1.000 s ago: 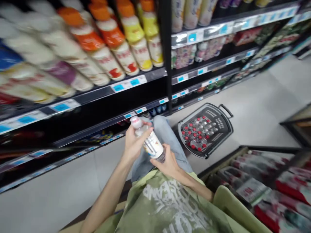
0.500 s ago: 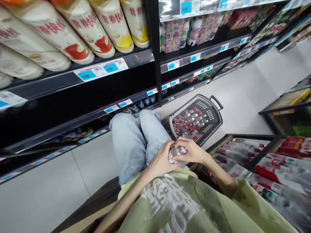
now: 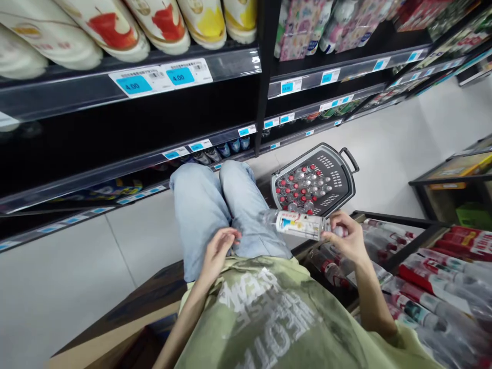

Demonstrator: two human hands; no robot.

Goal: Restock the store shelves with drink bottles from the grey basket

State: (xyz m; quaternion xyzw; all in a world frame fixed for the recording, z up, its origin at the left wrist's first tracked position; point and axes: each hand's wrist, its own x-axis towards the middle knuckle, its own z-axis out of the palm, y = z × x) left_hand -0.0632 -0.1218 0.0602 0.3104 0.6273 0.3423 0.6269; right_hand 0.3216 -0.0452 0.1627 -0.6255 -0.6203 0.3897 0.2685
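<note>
A clear plastic water bottle with a white picture label lies sideways in the air over my right thigh. My right hand is closed around its cap end, and its base points left. Holding nothing, my left hand rests over my lap with its fingers loosely bent and a little apart. Beyond my knees, on the floor, stands a dark shopping basket with a handle. Several clear bottles, most with red caps and some with pale ones, stand upright in it.
Dark shelves with a price-tag rail rise in front, carrying large white drink bottles. At the right, a low stand holds many lying water bottles. An open cardboard box sits at the lower left, beside pale floor tiles.
My hands have come apart. The bottle, earlier between both hands, has turned sideways and moved right in my right hand. My left hand has drawn back left, and the view has shifted down slightly.
</note>
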